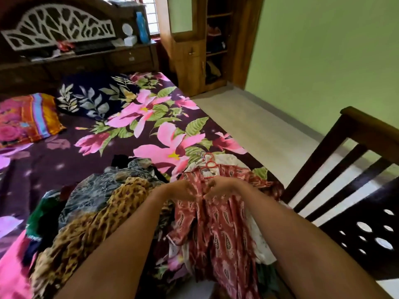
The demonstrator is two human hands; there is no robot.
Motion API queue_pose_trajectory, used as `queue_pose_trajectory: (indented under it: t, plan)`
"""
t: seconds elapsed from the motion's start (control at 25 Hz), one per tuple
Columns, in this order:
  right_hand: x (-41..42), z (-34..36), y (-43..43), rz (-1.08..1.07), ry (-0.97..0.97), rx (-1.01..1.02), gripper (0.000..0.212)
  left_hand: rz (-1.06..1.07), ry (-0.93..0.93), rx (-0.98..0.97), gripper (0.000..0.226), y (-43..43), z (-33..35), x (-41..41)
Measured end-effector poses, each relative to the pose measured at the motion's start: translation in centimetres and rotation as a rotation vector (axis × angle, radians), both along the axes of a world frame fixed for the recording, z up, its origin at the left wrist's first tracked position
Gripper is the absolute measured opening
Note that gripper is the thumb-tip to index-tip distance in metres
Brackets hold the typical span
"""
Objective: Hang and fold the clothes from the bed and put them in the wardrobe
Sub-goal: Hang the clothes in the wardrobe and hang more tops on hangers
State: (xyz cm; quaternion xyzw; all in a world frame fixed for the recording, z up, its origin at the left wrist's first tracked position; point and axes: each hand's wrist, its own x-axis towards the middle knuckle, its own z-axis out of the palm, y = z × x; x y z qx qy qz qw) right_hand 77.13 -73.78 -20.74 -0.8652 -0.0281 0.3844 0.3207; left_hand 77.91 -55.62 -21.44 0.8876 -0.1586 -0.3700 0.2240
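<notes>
1. At the near right edge of the bed [133, 130], a red paisley garment [216, 229] lies front-up on a red hanger [210, 164], whose hook points toward the headboard [58, 26].
2. Both hands meet over the garment's chest. The left hand [183, 190] and the right hand [218, 188] have their fingers curled in and pinching the cloth along its front opening, almost touching each other.
3. Just left of the garment sits a heap of loose clothes [90, 223], leopard print on top with grey-patterned and green pieces behind. It crowds the left forearm and covers the near part of the bed.
4. White cloth [228, 158] shows under the red garment near the hanger.
5. Beyond the heap, the floral sheet lies flat up to two pillows, a dark leaf-print one [92, 96] and an orange-and-pink one [28, 117].
6. A dark wooden chair [345, 180] stands close on the right, its back slats just beside the right forearm, narrowing the space at that side of the bed.
7. Between the bed's right edge and the green wall [323, 50], a strip of pale floor [248, 117] runs to the wooden wardrobe [190, 61] at the far end.
8. The wardrobe's shelves [216, 39] are exposed and hold some dark and red items, too blurred to name.
9. The headboard ledge carries a blue bottle [142, 26] and small clutter.
</notes>
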Motion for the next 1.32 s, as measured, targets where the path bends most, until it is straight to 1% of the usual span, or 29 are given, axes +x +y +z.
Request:
queue_pose_trajectory:
  t: [0.2, 0.32, 0.48, 0.68, 0.88, 1.0, 1.12, 1.16, 1.2, 1.24, 1.32]
  plan:
    - [6.5, -2.2, -4.6, -0.059, 0.030, -0.025, 0.034, -0.076, 0.024, -0.025, 0.032, -4.7, -1.8, 7.4]
    - [9.3, -3.6, -5.9, -0.097, 0.050, -0.019, 0.040, -0.125, 0.029, 0.006, 0.033, -6.2, -3.7, 10.4]
    - [13.0, -6.2, -7.1, -0.153, 0.102, 0.000, 0.039, -0.104, 0.072, 0.015, 0.035, -7.5, -6.4, 15.1]
    - [18.3, -10.6, -8.5, -0.221, 0.102, -0.016, 0.036, -0.104, 0.072, 0.021, 0.039, -8.7, -9.6, 21.3]
    - [25.3, -17.4, -9.3, -0.289, 0.159, -0.021, 0.034, -0.080, 0.150, 0.009, 0.042, -8.8, -16.3, 28.7]
    - [28.7, -22.5, -9.9, -0.327, 0.086, -0.077, 0.029, -0.008, 0.133, 0.018, 0.038, -8.5, -21.2, 31.7]
    - [30.8, -27.8, -10.4, -0.360, -0.056, -0.186, 0.008, 0.072, 0.011, 0.090, 0.027, -8.0, -26.2, 33.6]
    - [31.0, -29.3, -10.5, -0.356, -0.106, -0.233, 0.011, 0.090, -0.023, 0.108, 0.026, -7.8, -27.7, 33.9]
    - [31.1, -30.4, -10.6, -0.331, -0.151, -0.293, 0.019, 0.105, -0.045, 0.112, 0.025, -7.5, -29.0, 33.9]
    - [31.0, -31.2, -10.6, -0.289, -0.191, -0.353, 0.028, 0.116, -0.060, 0.107, 0.026, -7.3, -30.0, 33.8]
    - [31.1, -32.6, -10.6, -0.182, -0.233, -0.432, 0.039, 0.128, -0.092, 0.098, 0.031, -6.8, -32.1, 33.5]
